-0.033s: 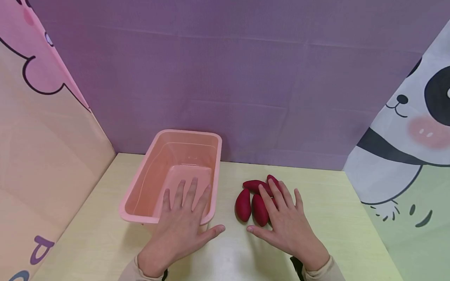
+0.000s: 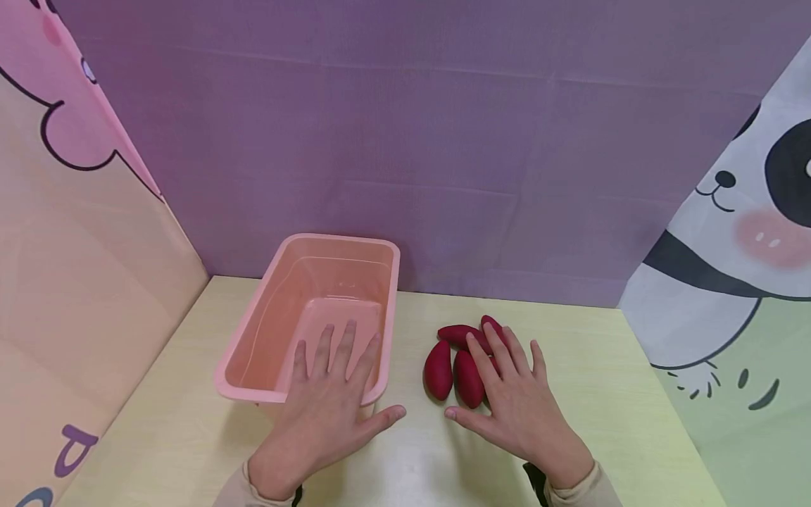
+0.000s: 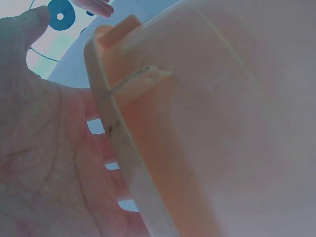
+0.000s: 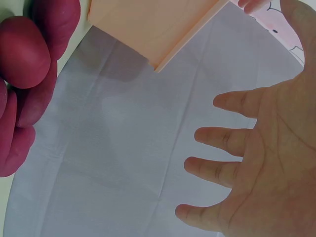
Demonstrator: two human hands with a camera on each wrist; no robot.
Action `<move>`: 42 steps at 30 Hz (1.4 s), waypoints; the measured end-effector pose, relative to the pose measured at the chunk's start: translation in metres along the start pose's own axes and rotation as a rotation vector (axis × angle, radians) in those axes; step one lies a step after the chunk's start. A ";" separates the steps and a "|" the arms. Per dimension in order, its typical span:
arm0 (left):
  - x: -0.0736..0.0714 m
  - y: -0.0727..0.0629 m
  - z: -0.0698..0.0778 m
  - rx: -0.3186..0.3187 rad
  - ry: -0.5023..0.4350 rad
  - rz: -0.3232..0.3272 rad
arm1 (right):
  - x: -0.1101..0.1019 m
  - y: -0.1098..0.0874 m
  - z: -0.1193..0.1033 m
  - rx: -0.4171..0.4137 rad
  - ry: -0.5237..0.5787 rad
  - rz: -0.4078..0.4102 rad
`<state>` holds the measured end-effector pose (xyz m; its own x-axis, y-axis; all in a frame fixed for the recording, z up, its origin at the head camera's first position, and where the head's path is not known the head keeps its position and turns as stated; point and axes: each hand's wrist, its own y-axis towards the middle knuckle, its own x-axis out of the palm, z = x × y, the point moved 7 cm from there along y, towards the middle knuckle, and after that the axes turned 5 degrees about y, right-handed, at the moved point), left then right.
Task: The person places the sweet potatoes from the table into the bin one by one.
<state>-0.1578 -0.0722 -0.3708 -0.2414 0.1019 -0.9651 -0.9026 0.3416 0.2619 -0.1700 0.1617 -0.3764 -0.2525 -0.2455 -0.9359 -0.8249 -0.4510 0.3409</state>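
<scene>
A pink plastic basin (image 2: pixel 389 324) stands on the left half of the table, nothing inside it. My left hand (image 2: pixel 326 408) is held palm down over its near end, fingers straight and spread. In the left wrist view the palm (image 3: pixel 44 148) faces the basin's outer wall (image 3: pixel 247 123), with the fingers passing behind the rim. Several dark red sweet potatoes (image 2: pixel 438 373) lie in a cluster to the right. Above them hovers my right hand (image 2: pixel 516 408), fingers spread and holding nothing; it hides part of the cluster. The right wrist view shows these sweet potatoes (image 4: pixel 24 52) below the open palm (image 4: pixel 276 163).
A pale wooden table (image 2: pixel 602 394) carries everything. Behind it rises a purple cloth wall (image 2: pixel 443 155). Printed side panels close in the left and right, with a pink figure (image 2: pixel 82 134) on one and a panda (image 2: pixel 716 282) on the other.
</scene>
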 end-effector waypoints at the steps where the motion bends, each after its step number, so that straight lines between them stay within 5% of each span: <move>1: 0.000 0.000 0.000 -0.002 -0.002 0.001 | 0.000 0.000 0.000 0.000 0.001 0.000; 21: -0.017 0.000 -0.013 -0.024 -0.137 -0.048 | -0.004 -0.001 0.004 -0.017 0.012 0.031; 32: -0.036 -0.008 -0.031 -0.018 -0.192 0.101 | -0.005 -0.008 0.015 -0.069 0.031 0.091; 42: -0.053 -0.027 -0.070 -0.104 -0.223 0.251 | -0.005 -0.019 0.030 -0.024 0.081 0.111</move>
<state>-0.1461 -0.1521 -0.3272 -0.3870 0.3762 -0.8418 -0.8593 0.1840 0.4773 -0.1684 0.1971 -0.3806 -0.2989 -0.3628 -0.8826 -0.7819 -0.4371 0.4445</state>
